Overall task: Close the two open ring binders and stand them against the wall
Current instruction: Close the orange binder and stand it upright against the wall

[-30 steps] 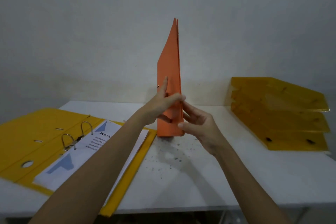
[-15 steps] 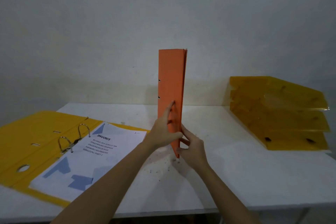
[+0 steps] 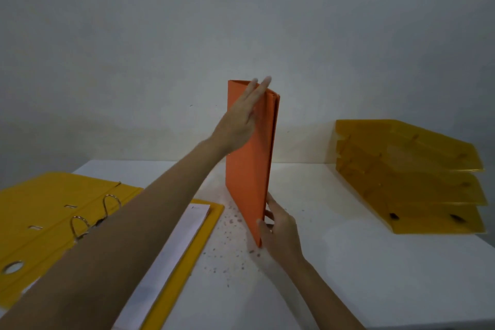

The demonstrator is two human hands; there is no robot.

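Pinched at its lower near corner by the right hand (image 3: 278, 230), the closed orange binder (image 3: 250, 158) stands long axis upright — left hand (image 3: 241, 120) flat and open against its upper cover. Beyond the grip lies the wall (image 3: 241, 21); the yellow binder (image 3: 61, 211) lies open, left.

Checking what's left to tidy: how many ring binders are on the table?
2: an orange binder held upright mid-table by both hands, and a yellow binder lying open at the left, partly behind the left arm.

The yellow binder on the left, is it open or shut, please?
Open. The yellow binder lies flat on the table, covers spread, its rings and paper exposed.
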